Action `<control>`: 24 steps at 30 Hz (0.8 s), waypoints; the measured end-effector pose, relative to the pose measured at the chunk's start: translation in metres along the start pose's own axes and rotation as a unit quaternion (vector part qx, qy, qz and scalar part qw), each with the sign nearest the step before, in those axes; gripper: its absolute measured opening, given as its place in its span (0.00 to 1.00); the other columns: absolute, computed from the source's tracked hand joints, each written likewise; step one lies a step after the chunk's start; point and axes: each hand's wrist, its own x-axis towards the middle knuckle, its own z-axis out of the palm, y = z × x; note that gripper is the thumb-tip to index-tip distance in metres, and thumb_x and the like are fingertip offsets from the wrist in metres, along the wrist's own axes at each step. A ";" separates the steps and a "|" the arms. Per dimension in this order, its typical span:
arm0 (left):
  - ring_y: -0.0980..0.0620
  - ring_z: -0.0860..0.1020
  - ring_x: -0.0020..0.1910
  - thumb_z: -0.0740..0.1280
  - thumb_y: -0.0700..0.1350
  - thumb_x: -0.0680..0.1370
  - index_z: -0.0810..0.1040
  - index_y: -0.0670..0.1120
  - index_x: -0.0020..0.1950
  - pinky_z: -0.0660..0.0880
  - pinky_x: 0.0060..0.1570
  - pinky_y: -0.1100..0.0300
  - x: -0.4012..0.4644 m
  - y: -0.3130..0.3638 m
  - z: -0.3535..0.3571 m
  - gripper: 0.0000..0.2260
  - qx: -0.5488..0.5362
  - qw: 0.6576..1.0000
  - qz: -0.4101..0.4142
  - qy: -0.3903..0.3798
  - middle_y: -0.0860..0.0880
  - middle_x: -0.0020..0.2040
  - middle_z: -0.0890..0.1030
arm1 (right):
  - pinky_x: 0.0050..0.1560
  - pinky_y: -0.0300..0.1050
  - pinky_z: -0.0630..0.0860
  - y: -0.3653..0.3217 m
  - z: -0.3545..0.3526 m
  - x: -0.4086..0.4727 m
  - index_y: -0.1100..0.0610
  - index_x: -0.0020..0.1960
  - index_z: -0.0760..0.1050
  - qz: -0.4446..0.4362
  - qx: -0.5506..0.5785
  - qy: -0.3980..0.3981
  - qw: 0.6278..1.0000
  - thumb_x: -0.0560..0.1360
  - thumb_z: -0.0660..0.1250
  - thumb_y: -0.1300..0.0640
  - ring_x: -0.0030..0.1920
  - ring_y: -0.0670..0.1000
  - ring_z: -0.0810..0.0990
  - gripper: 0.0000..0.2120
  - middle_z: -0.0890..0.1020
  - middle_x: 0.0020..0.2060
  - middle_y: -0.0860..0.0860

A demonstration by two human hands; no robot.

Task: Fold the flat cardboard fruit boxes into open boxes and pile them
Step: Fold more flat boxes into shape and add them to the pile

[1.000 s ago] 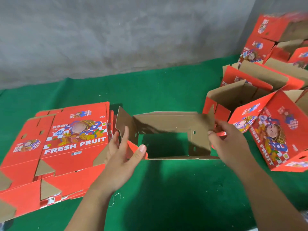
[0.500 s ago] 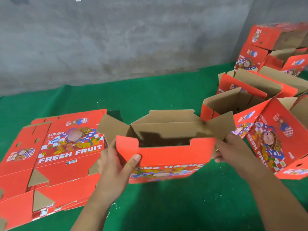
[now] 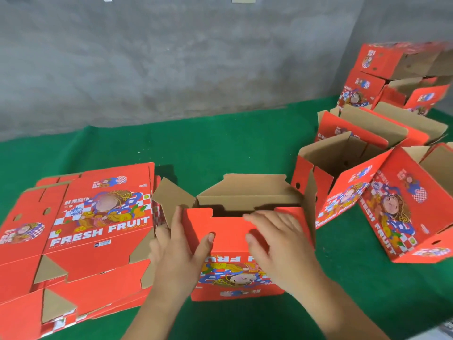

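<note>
The single head-worn camera looked forward and down from close above both hands, the left hand (image 3: 179,251) and right hand (image 3: 279,244) low at centre, green mat (image 3: 220,148) beyond them, grey wall (image 3: 171,57) farther back.

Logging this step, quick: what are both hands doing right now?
Left hand: gripping the left end of the box, thumb on its red front.
Right hand: open, fingers laid flat on the box's front flap.
</note>
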 end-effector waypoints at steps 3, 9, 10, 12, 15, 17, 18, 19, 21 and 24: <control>0.40 0.67 0.61 0.69 0.65 0.75 0.54 0.56 0.83 0.63 0.63 0.45 0.003 -0.003 -0.001 0.42 -0.016 1.000 0.001 0.013 0.47 0.64 0.67 | 0.79 0.50 0.55 -0.004 0.018 0.005 0.41 0.82 0.56 0.054 -0.117 -0.122 0.984 0.81 0.41 0.36 0.79 0.50 0.60 0.31 0.61 0.81 0.46; 0.47 0.66 0.55 0.69 0.53 0.80 0.65 0.58 0.79 0.65 0.57 0.47 0.011 -0.009 0.000 0.29 -0.076 0.992 0.038 0.095 0.51 0.58 0.69 | 0.77 0.53 0.61 0.001 0.020 0.002 0.41 0.81 0.61 0.070 -0.127 -0.123 0.982 0.81 0.43 0.37 0.76 0.52 0.68 0.30 0.70 0.77 0.47; 0.45 0.68 0.58 0.71 0.51 0.79 0.64 0.57 0.80 0.67 0.59 0.45 0.013 -0.010 0.000 0.30 -0.078 0.991 0.040 0.098 0.49 0.60 0.71 | 0.78 0.54 0.59 -0.002 0.020 0.001 0.40 0.81 0.58 0.077 -0.130 -0.132 0.980 0.81 0.41 0.37 0.77 0.52 0.66 0.31 0.68 0.78 0.47; 0.43 0.71 0.64 0.73 0.46 0.78 0.58 0.51 0.82 0.69 0.65 0.42 0.016 -0.010 0.002 0.36 -0.103 0.989 0.053 0.096 0.47 0.66 0.74 | 0.80 0.57 0.52 -0.011 0.022 0.002 0.37 0.82 0.51 0.091 -0.125 -0.150 0.977 0.79 0.38 0.38 0.79 0.54 0.62 0.32 0.64 0.80 0.49; 0.46 0.79 0.47 0.73 0.38 0.77 0.48 0.52 0.84 0.76 0.53 0.40 0.017 -0.008 0.007 0.44 -0.190 0.977 0.073 0.054 0.58 0.46 0.78 | 0.80 0.63 0.48 -0.037 0.028 0.004 0.35 0.81 0.43 0.039 -0.095 -0.174 0.979 0.78 0.42 0.36 0.79 0.60 0.59 0.32 0.60 0.81 0.53; 0.51 0.75 0.41 0.69 0.36 0.79 0.56 0.52 0.83 0.76 0.49 0.45 0.020 -0.012 0.010 0.37 -0.198 0.975 0.083 0.049 0.59 0.41 0.76 | 0.79 0.64 0.52 -0.051 0.035 0.003 0.35 0.81 0.46 -0.015 -0.106 -0.183 0.977 0.79 0.47 0.32 0.77 0.63 0.62 0.32 0.63 0.79 0.55; 0.54 0.73 0.43 0.67 0.35 0.81 0.63 0.55 0.79 0.75 0.50 0.47 0.021 -0.016 0.011 0.30 -0.188 0.976 0.094 0.059 0.63 0.43 0.76 | 0.78 0.64 0.54 -0.054 0.036 0.003 0.36 0.81 0.48 -0.022 -0.118 -0.179 0.976 0.79 0.48 0.31 0.76 0.63 0.63 0.33 0.65 0.78 0.55; 0.57 0.72 0.46 0.64 0.35 0.82 0.68 0.62 0.73 0.74 0.52 0.50 0.022 -0.020 0.010 0.26 -0.179 0.976 0.107 0.065 0.66 0.46 0.75 | 0.78 0.63 0.55 -0.055 0.036 0.003 0.37 0.81 0.48 -0.021 -0.129 -0.172 0.976 0.79 0.49 0.31 0.75 0.63 0.63 0.33 0.65 0.77 0.54; 0.58 0.70 0.51 0.61 0.35 0.83 0.71 0.65 0.70 0.72 0.54 0.56 0.020 -0.022 0.007 0.26 -0.162 0.975 0.144 0.058 0.62 0.47 0.73 | 0.78 0.61 0.56 -0.051 0.034 0.004 0.38 0.81 0.47 -0.021 -0.133 -0.158 0.978 0.80 0.51 0.32 0.76 0.60 0.62 0.32 0.65 0.77 0.52; 0.48 0.71 0.55 0.59 0.35 0.81 0.70 0.52 0.79 0.71 0.60 0.50 0.019 -0.023 0.006 0.27 -0.107 0.973 0.203 0.031 0.52 0.50 0.70 | 0.78 0.58 0.54 -0.044 0.030 0.001 0.36 0.81 0.46 -0.020 -0.102 -0.171 0.980 0.78 0.48 0.28 0.76 0.58 0.60 0.35 0.60 0.79 0.49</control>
